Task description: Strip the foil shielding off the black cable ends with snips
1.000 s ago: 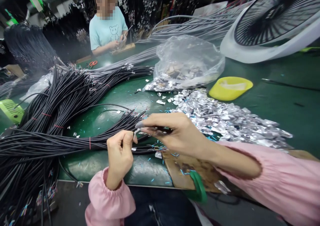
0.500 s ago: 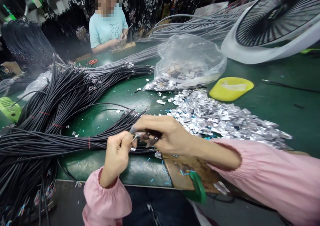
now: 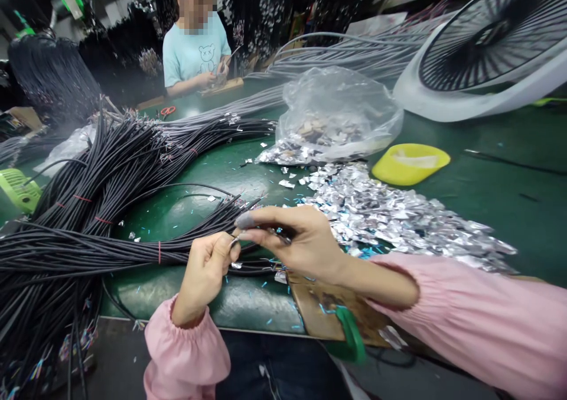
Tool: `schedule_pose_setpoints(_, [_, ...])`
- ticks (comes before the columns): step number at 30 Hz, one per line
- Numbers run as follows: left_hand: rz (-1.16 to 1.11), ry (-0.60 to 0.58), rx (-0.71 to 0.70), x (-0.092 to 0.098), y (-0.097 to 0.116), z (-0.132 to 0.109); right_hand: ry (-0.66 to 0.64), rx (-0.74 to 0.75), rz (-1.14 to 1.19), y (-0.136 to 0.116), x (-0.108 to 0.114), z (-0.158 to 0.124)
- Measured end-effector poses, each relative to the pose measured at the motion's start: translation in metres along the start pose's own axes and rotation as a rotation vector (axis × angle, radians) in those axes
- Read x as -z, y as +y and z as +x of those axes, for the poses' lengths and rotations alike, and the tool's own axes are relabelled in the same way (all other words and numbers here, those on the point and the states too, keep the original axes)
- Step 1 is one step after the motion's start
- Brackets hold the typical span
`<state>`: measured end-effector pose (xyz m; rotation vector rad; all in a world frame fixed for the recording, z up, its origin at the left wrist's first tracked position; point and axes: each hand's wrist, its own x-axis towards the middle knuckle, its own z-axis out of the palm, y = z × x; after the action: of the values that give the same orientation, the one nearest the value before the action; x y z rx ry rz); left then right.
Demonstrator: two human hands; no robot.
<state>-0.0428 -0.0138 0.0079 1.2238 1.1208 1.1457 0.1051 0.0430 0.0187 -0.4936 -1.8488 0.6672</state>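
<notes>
My left hand (image 3: 204, 273) is closed, thumb and forefinger pinching what looks like a thin black cable's end. A small silvery tip (image 3: 235, 240) pokes out beyond that pinch. My right hand (image 3: 308, 240) comes in from the right, its thumb and forefinger pressed together on the same tip. A grey cover (image 3: 244, 220) wraps the right forefinger's end. Behind and left of my hands lies a bundle of black cables (image 3: 133, 251), bound with a red tie (image 3: 160, 252). Just beyond my right hand spreads a heap of silver foil scraps (image 3: 398, 214).
A clear plastic bag (image 3: 341, 101) of scraps and a yellow scoop-like container (image 3: 411, 165) stand behind the heap. A fan (image 3: 469, 107) leans at upper right. Near the front edge lies a wooden board (image 3: 321, 305) with a green strap (image 3: 351, 332). Across the table works another person (image 3: 195, 57).
My right thumb and forefinger have closed together at the tip. The dark and silvery bits seen under my right fingers earlier are now mostly hidden. The view has shifted slightly.
</notes>
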Motion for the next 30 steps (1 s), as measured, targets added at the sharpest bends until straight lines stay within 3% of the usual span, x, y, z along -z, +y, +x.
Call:
schedule_pose_setpoints(3, [-0.05,0.024,-0.002,-0.001,0.002,0.001,0.003,-0.07,0.034,-0.002,-0.003,-0.001])
schedule_pose_setpoints(6, [-0.079,0.033,0.029,-0.001,0.006,0.001,-0.07,0.007,-0.029,-0.003,-0.002,-0.002])
schedule_pose_setpoints(10, [-0.067,0.039,0.052,-0.002,0.008,0.002,-0.052,0.033,-0.101,-0.005,0.0,-0.002])
schedule_pose_setpoints(16, [0.009,0.162,-0.033,-0.008,-0.001,0.003,0.014,-0.35,0.082,-0.007,-0.004,0.002])
schedule_pose_setpoints(19, [0.042,0.208,-0.071,-0.011,-0.003,0.002,0.012,-0.436,0.106,-0.01,-0.005,0.004])
schedule_pose_setpoints(21, [0.083,0.259,-0.117,-0.014,-0.002,0.0,0.004,-0.385,0.07,-0.011,-0.004,0.003])
schedule_pose_setpoints(24, [0.199,0.398,-0.196,-0.018,-0.004,-0.001,-0.033,-0.121,-0.042,-0.012,-0.001,0.0])
schedule_pose_setpoints(27, [0.488,0.49,-0.26,-0.022,-0.009,0.0,-0.113,0.092,-0.136,-0.011,0.004,-0.003])
schedule_pose_setpoints(30, [0.805,0.41,-0.303,-0.025,-0.015,0.0,-0.126,-0.033,-0.147,-0.014,0.01,-0.002])
